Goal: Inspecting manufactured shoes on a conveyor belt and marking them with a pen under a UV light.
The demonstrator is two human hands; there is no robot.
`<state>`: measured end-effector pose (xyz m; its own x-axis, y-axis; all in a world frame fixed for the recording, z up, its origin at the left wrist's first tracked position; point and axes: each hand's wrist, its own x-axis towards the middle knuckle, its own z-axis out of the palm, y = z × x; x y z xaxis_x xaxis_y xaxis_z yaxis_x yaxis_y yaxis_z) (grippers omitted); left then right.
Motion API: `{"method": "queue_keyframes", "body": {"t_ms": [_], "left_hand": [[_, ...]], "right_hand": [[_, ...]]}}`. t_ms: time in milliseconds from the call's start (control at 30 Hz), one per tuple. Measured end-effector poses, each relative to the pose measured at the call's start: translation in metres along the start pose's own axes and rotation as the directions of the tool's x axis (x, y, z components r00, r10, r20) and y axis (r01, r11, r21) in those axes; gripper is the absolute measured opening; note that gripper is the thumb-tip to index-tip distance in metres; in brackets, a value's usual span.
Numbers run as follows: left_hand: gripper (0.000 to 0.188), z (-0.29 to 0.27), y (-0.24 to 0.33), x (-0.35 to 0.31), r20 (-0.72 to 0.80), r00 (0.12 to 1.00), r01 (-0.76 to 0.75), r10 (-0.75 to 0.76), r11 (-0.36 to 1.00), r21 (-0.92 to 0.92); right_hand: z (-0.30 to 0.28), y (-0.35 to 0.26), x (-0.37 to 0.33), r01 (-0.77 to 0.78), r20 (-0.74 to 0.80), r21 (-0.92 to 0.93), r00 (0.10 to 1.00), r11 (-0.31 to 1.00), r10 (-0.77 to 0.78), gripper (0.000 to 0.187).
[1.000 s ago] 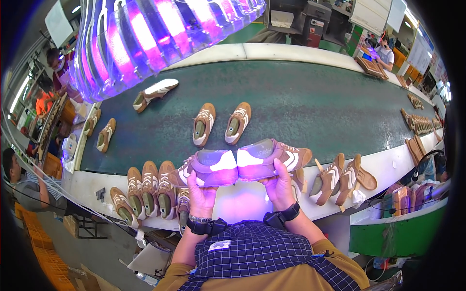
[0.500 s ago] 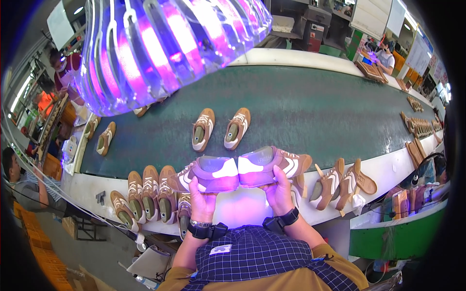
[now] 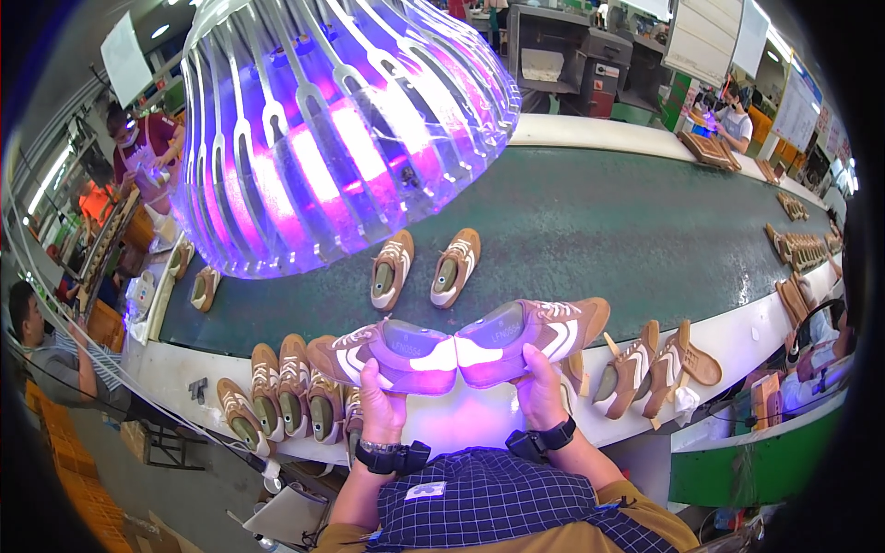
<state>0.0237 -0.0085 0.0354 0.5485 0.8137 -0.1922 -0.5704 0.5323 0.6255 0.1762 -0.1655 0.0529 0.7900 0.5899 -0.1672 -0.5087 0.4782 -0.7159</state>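
Observation:
My left hand (image 3: 382, 405) is closed around a brown sneaker (image 3: 350, 354) with white laces and a white side stripe, its toe to the left. A matching sneaker (image 3: 560, 337) sits in my right hand (image 3: 542, 392), toe to the right. The heels of the two shoes meet in front of me, lit purple. Both thumbs press on the shoes' sides; the other fingers are partly hidden beneath. Above them hangs a large clear ribbed lamp (image 3: 346, 147) glowing violet and pink. Past the held pair, a sneaker (image 3: 394, 269) and its mate (image 3: 456, 267) stand on the green belt (image 3: 590, 221).
Several finished-looking sneakers (image 3: 293, 382) line the white ledge (image 3: 184, 364) at left. To the right stand a sneaker (image 3: 629, 370), another sneaker (image 3: 666, 369) and a loose sole (image 3: 703, 366). People work at far left (image 3: 147, 147) and far right (image 3: 735, 122).
My view has shifted, so the lamp fills more of the upper left and hides more of the belt. Both hands keep hold of the sneakers, heels still together.

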Motion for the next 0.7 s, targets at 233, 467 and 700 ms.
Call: {"method": "queue_keyframes", "body": {"t_ms": [233, 467, 700], "left_hand": [[0.048, -0.001, 0.001, -0.001, -0.045, 0.999, -0.027, 0.027, 1.0, -0.005], [0.047, -0.007, 0.002, -0.003, -0.041, 0.999, -0.011, 0.012, 1.0, 0.012], [0.044, -0.028, -0.005, 0.001, 0.002, 0.963, 0.268, -0.269, 0.961, -0.073]], "right_hand": [[-0.009, 0.004, -0.001, 0.049, 0.004, -0.013, 0.999, 0.999, -0.049, 0.031], [-0.022, 0.008, -0.001, 0.04, 0.074, -0.123, 0.997, 0.992, -0.031, 0.047], [-0.035, 0.019, 0.002, -0.207, 0.132, 0.164, 0.974, 0.964, 0.187, 0.044]]}}
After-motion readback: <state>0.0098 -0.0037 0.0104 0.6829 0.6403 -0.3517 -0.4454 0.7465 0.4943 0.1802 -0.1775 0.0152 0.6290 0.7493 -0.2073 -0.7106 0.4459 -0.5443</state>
